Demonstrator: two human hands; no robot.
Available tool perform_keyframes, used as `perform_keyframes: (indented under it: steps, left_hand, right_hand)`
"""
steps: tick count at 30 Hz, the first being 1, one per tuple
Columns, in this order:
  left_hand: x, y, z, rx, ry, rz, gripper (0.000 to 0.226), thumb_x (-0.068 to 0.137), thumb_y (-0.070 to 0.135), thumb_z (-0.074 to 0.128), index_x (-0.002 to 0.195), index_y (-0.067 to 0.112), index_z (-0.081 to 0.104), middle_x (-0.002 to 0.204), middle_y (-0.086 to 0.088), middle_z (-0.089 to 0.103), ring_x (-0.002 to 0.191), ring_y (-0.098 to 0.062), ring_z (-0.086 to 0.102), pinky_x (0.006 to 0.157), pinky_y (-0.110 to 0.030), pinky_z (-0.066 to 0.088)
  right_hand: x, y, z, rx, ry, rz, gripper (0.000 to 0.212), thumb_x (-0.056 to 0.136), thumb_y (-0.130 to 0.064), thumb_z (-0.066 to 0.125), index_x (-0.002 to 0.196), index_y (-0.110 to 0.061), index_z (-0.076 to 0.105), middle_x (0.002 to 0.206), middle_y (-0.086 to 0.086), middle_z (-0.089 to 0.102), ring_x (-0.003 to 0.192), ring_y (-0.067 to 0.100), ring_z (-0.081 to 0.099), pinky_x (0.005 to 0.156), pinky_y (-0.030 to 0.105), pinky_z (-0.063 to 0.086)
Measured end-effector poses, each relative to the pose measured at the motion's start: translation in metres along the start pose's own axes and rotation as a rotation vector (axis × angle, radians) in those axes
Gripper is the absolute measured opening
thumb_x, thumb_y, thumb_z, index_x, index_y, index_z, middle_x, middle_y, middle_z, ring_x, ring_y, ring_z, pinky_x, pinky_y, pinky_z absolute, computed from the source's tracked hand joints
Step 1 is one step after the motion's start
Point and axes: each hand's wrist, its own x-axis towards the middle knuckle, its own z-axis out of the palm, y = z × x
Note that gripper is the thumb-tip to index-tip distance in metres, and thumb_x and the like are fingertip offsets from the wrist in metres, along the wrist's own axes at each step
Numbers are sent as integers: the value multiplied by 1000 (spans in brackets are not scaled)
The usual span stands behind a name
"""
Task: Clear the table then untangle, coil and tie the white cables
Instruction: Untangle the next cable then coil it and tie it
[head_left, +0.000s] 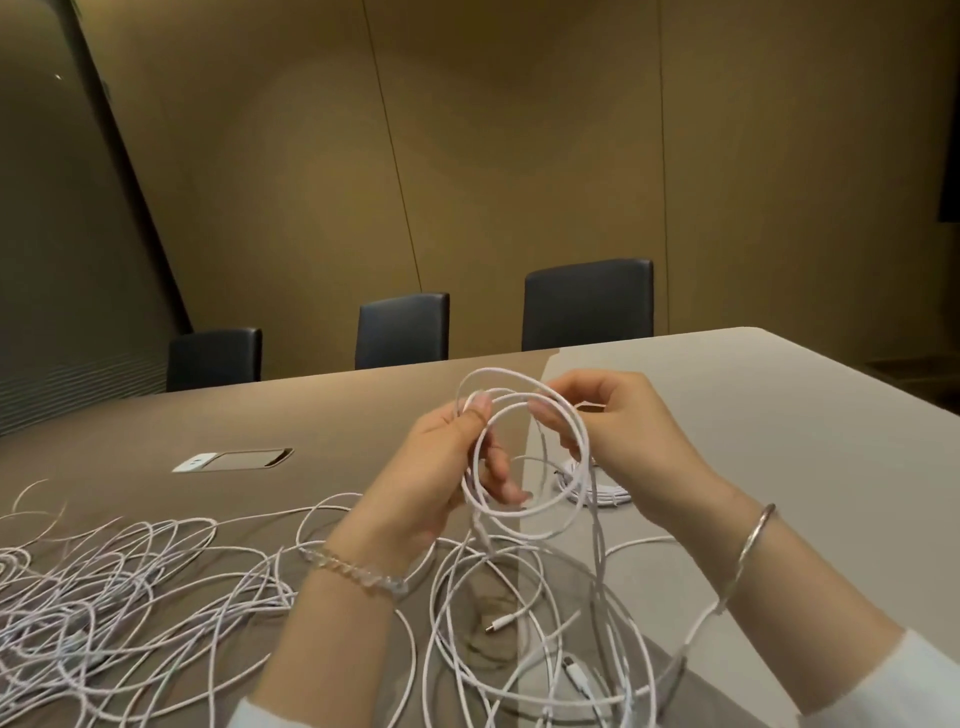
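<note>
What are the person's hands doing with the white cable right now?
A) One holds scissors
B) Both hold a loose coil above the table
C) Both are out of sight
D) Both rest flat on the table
B: the left hand and right hand grip a coil raised above the table.

No text, label, brand, number or sign can be read anywhere in the head view. The white cables (156, 587), their plugs and the surface (779, 415) carry no print that can be made out, and the small panel set into the surface (234, 460) shows only a pale patch too blurred to tell.
</note>
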Motion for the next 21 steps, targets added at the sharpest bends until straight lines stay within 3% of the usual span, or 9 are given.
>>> perform_keyframes:
  steps: [2, 4, 7, 9, 13, 15, 17, 19, 21]
  left_hand:
    - [2, -2, 1, -45, -17, -76, 32, 104, 29, 43, 83, 6, 49, 51, -6, 47, 38, -19, 48, 47, -28, 49]
    - [5, -5, 2, -76, -39, -154, 30, 104, 29, 44, 84, 6, 51, 49, -2, 40, 36, -14, 39, 52, -30, 48]
    - [11, -7, 5, -79, -20, -241, 32, 104, 30, 44, 84, 7, 53, 47, 3, 33, 33, -8, 31, 48, -29, 51]
    - [14, -10, 6, -50, -27, -241, 34, 104, 31, 43, 83, 7, 54, 47, 5, 30, 34, -7, 27, 40, -21, 44]
    - [16, -16, 2, -42, -24, -92, 36, 102, 36, 47, 76, 10, 50, 49, 3, 34, 36, -8, 32, 35, -19, 35]
    - [20, -18, 0, 77, 55, 28, 37, 102, 38, 46, 75, 11, 49, 47, 6, 37, 36, -8, 34, 36, -23, 36]
    - [25, -20, -1, 299, 191, 138, 38, 102, 37, 44, 73, 14, 49, 45, 10, 39, 36, -7, 35, 39, -25, 35]
    - [26, -22, -2, 357, 232, 159, 38, 103, 35, 45, 71, 15, 49, 44, 11, 40, 35, -6, 36, 39, -25, 34]
    - [24, -20, -8, 190, 114, 85, 34, 102, 32, 49, 74, 12, 50, 44, 9, 38, 35, -6, 35, 38, -24, 36]
  right_hand:
    - [2, 3, -3, -82, 55, -25, 1, 84, -19, 74, 83, -20, 75, 73, -4, 70, 67, 10, 66, 60, 21, 55]
    - [3, 9, -4, -202, 85, -62, 3, 83, -18, 75, 85, -18, 73, 77, -3, 70, 71, 13, 67, 65, 25, 57]
    - [1, 15, -1, -381, 128, -178, 4, 84, -20, 75, 85, -19, 71, 75, -9, 66, 68, 7, 62, 60, 13, 49]
    - [1, 19, 1, -416, 140, -243, 4, 84, -20, 75, 85, -19, 72, 74, -10, 66, 67, 6, 62, 59, 12, 50]
    - [5, 15, -2, 39, 26, 3, 8, 88, -19, 70, 84, -16, 76, 73, -2, 71, 66, 10, 65, 64, 25, 55]
    - [6, 9, -4, 255, -65, 138, 27, 92, -36, 62, 88, -14, 76, 78, 0, 71, 69, 12, 65, 64, 24, 53]
    - [5, 9, -5, 246, -137, 167, 44, 81, -57, 61, 101, -19, 72, 89, -4, 72, 75, 8, 68, 64, 18, 52]
    - [3, 12, -1, 29, -152, 88, 46, 75, -48, 73, 115, -28, 66, 101, -7, 70, 86, 8, 69, 67, 16, 53]
    - [2, 17, 2, -55, -106, 35, 45, 80, -20, 78, 121, -25, 63, 105, 0, 68, 90, 13, 67, 69, 16, 55]
